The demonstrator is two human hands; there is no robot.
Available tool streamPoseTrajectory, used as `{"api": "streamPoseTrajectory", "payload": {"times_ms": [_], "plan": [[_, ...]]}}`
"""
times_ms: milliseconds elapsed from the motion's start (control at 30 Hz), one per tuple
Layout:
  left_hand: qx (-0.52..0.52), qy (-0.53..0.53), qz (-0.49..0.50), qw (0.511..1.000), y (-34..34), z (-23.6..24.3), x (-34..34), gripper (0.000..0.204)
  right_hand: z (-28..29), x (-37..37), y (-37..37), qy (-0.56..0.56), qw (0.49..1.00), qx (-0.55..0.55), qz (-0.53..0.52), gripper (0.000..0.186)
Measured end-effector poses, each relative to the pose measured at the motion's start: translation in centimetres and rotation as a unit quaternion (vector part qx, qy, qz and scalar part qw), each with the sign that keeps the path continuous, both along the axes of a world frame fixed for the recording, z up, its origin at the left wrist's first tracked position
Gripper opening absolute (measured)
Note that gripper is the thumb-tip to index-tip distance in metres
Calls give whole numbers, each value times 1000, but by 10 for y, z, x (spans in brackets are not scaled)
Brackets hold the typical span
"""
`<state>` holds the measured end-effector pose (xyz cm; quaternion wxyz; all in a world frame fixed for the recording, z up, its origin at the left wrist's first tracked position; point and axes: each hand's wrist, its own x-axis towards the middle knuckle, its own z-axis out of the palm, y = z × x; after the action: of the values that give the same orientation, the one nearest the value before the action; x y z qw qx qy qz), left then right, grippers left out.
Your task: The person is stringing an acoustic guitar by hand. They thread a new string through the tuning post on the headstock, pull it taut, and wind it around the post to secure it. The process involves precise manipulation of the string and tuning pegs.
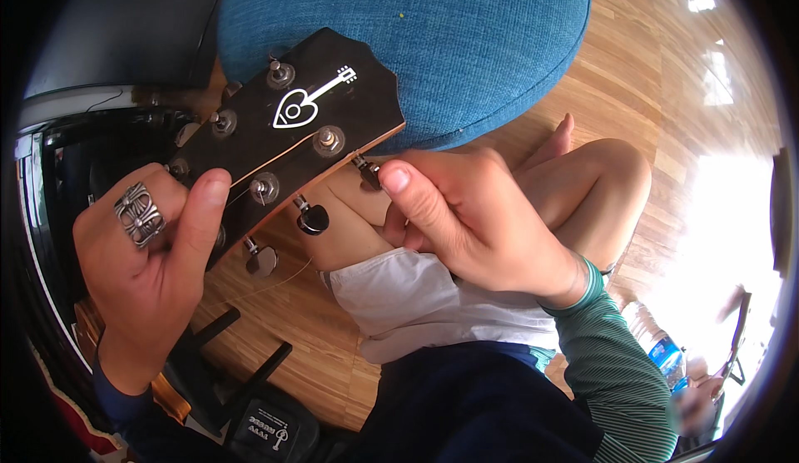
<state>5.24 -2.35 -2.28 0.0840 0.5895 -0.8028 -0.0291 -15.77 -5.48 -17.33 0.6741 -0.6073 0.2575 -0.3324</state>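
A black guitar headstock [333, 80] with a white heart-shaped guitar emblem tilts up to the right in front of me. My left hand [137, 255], a wide silver ring on one finger, is closed around its lower end, the thumb lying along the string side. A thin string [279, 153] runs from under that thumb to the tuning post [329, 140] nearest the tip on the right edge. Between thumb and fingers, my right hand [474, 222] pinches the tuning peg [367, 172] of that post. Two more pegs [312, 217] on this edge are untouched.
A round blue cushion [399, 39] sits behind the headstock, over a wooden floor [657, 72]. My bent legs [574, 188] are below it. At lower right stands a plastic bottle [662, 346]; black stand legs [250, 380] and a loose wire end [283, 284] show at lower left.
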Motion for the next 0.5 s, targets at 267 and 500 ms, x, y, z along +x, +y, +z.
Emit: {"api": "streamPoseTrajectory", "payload": {"times_ms": [267, 500], "plan": [[-2, 7, -1, 1000, -1, 0, -1, 35, -2, 14, 3, -177, 931, 300, 114, 36], [-2, 5, -4, 1000, -1, -2, 2, 36, -12, 15, 3, -91, 996, 8, -21, 37]]}}
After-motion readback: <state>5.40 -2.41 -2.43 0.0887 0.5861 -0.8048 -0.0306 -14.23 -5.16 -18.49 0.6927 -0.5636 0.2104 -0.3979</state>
